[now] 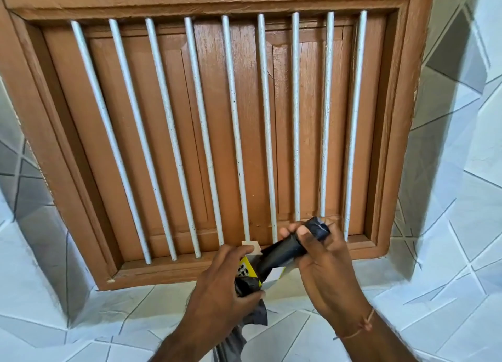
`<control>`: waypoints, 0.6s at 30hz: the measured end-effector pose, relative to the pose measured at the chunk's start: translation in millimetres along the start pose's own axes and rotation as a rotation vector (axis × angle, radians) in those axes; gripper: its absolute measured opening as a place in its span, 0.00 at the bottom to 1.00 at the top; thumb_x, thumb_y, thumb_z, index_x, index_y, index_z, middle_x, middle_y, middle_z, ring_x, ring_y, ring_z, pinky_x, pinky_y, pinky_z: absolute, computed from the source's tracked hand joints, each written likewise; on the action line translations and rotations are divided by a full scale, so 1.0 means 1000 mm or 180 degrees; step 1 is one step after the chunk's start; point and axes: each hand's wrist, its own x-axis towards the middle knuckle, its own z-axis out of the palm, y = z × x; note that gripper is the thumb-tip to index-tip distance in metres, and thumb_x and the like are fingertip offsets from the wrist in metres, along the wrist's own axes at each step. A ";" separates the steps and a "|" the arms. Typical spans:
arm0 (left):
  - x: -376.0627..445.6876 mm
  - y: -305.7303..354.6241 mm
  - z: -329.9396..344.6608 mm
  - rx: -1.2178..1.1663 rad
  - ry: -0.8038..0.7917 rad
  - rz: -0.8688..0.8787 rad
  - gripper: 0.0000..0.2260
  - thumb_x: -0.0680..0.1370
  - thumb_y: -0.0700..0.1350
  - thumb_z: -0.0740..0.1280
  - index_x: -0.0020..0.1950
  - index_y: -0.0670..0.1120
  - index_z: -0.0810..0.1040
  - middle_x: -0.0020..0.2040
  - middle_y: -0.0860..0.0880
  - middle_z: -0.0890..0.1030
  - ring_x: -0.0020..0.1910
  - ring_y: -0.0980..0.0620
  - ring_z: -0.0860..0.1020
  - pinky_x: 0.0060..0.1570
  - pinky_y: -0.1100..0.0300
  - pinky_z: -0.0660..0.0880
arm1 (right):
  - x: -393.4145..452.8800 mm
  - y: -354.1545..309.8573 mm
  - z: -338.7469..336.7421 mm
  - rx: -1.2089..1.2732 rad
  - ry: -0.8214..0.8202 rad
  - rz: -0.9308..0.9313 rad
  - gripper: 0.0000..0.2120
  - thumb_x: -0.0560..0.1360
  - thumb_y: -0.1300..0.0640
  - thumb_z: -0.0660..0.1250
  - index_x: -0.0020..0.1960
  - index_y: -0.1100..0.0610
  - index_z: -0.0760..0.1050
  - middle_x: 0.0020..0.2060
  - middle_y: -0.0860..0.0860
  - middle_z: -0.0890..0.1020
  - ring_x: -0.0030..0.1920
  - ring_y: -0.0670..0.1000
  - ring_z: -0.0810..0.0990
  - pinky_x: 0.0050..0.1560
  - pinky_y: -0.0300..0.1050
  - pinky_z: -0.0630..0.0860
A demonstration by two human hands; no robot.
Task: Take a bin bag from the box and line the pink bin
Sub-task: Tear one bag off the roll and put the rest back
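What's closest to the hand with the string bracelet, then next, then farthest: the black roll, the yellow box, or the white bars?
From the right hand:
1. Black roll of bin bags, in its grip, touching it.
2. Yellow box, just to its left, held by the left hand.
3. White bars, behind on the brown wooden window, mostly higher up.

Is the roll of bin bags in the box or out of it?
Mostly out: the right hand holds the black roll above the box, its lower end at the opening.
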 end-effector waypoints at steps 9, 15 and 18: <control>-0.002 0.005 0.005 0.0039 0.0003 0.0086 0.30 0.70 0.57 0.74 0.67 0.64 0.63 0.62 0.64 0.66 0.59 0.62 0.71 0.54 0.77 0.69 | -0.018 0.034 -0.005 -0.3536 -0.0379 -0.0470 0.18 0.75 0.35 0.59 0.57 0.44 0.72 0.55 0.41 0.79 0.57 0.42 0.76 0.59 0.43 0.74; -0.002 0.001 0.000 -0.0698 0.0335 -0.0167 0.37 0.64 0.53 0.79 0.62 0.74 0.60 0.60 0.69 0.70 0.60 0.69 0.71 0.59 0.76 0.68 | -0.018 0.026 -0.008 -0.3120 0.0136 -0.0402 0.20 0.75 0.46 0.68 0.64 0.42 0.67 0.59 0.38 0.75 0.59 0.43 0.76 0.57 0.36 0.75; -0.002 0.005 0.000 -0.0835 0.0307 -0.0184 0.39 0.64 0.54 0.79 0.67 0.70 0.61 0.61 0.67 0.72 0.62 0.63 0.73 0.63 0.68 0.71 | -0.017 0.030 -0.007 -0.2669 0.0064 -0.0151 0.21 0.69 0.57 0.77 0.53 0.40 0.72 0.47 0.36 0.81 0.48 0.43 0.82 0.46 0.38 0.81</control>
